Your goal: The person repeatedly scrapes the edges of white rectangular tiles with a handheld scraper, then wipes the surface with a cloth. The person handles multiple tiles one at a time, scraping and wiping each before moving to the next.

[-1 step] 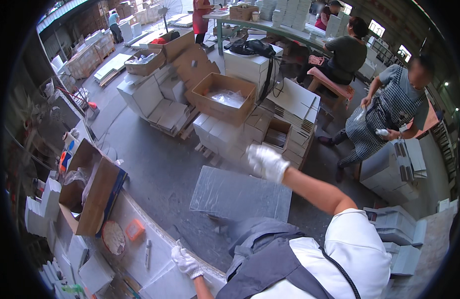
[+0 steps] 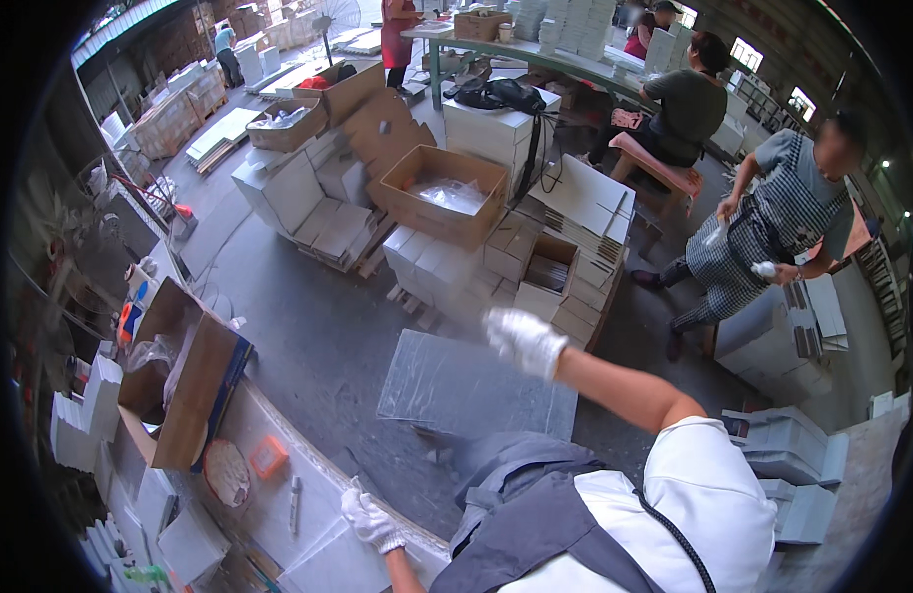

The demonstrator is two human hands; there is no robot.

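We set this moment against the earlier picture and find nothing moved: it was taken at the same instant, so both gloved hands, the sheet and the people around us match it. Our right hand in a white cloth glove (image 2: 523, 339) is raised at the end of a bare outstretched forearm, above the far right corner of the flat grey rectangular sheet (image 2: 471, 385) that lies level in front of our body, over the concrete floor; the hand is blurred, so we cannot tell how far its fingers are curled or whether they touch the sheet. Our left hand in a white cloth glove (image 2: 372, 521) is low at our left, fingers bent and resting on the edge of the pale curved worktable (image 2: 279, 445), with nothing visibly gripped. On that table we count one small orange square object (image 2: 269, 456), one round flat brownish disc (image 2: 226, 472) and one slim grey pen-like tool (image 2: 294, 502). At the table's far end stands one open brown cardboard box with a dark blue flap (image 2: 195, 390). Beyond the sheet we count one wide open brown cardboard carton with clear plastic inside (image 2: 443, 195) set among stacks of white flat boxes (image 2: 442, 267). We count five other people: one standing in a checked apron (image 2: 763, 232) to the right, one seated in a dark green shirt (image 2: 689, 99), one partly hidden behind that one, one in red by the long green table, and one far off at the back left.
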